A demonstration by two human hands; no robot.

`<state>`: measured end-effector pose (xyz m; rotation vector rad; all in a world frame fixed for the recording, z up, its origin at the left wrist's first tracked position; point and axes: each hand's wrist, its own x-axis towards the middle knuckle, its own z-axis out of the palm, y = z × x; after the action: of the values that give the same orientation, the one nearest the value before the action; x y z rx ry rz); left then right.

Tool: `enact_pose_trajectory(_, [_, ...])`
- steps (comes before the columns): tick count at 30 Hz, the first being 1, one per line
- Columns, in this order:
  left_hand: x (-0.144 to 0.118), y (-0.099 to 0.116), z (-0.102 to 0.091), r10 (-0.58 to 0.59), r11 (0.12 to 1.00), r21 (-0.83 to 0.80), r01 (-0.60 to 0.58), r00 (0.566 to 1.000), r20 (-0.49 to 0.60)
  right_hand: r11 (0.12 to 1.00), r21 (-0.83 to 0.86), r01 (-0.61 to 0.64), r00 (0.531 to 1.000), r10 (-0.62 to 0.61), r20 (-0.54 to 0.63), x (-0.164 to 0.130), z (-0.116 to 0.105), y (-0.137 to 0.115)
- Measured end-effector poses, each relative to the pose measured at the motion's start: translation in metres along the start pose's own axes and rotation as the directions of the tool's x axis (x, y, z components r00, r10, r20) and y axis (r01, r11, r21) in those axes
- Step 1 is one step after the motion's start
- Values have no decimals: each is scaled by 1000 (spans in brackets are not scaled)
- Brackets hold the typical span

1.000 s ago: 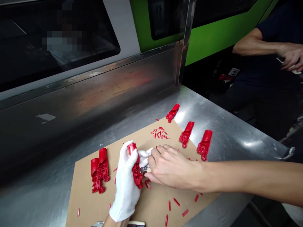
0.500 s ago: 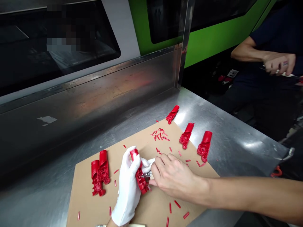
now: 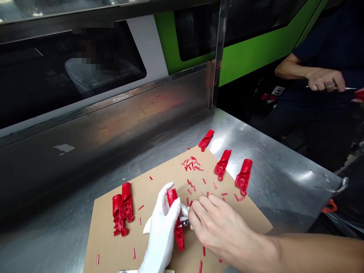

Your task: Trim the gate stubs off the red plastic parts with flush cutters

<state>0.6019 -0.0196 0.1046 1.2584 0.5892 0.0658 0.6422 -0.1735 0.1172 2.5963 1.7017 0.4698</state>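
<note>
My left hand (image 3: 163,227), in a white glove, grips a red moulded plastic part (image 3: 179,239) by its sides. The round tube end of the part points away from me, and the ribbed end lies toward me. My bare right hand (image 3: 218,223) is closed round a small metal-tipped hand tool (image 3: 185,223). Its shiny tip meets the right side of the red part; the fingers hide most of the tool, so its exact kind does not show. Both hands are over a brown cardboard sheet (image 3: 105,250).
Two red parts (image 3: 126,203) lie together at the left. Three more, one being the red part (image 3: 243,177), rest along the right edge. Small red slivers (image 3: 191,163) are scattered about. A metal table (image 3: 284,174) carries the cardboard. A co-worker's hand (image 3: 327,79) works at right.
My hands and the held part have shifted slightly right and toward me in view. The part now points more steeply toward me. The co-worker's hand has moved a little left.
</note>
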Motion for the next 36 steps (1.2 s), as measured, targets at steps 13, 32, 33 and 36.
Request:
enact_pose_trajectory(13, [-11,25,-22,-66,953,-298,48,997,-50,888,386,-249,965,260,23,-16,-9,47])
enact_pose_trajectory(32, [-11,8,-16,-40,984,-175,12,987,-155,534,838,-109,894,421,-152,26,35,-38])
enact_pose_trajectory(33, [-8,6,-18,-44,985,-174,18,989,-143,558,824,-100,901,401,-163,26,39,-39])
enact_pose_trajectory(36, [3,1,-27,-65,987,-149,51,994,-88,608,791,-67,920,345,-187,28,50,-39])
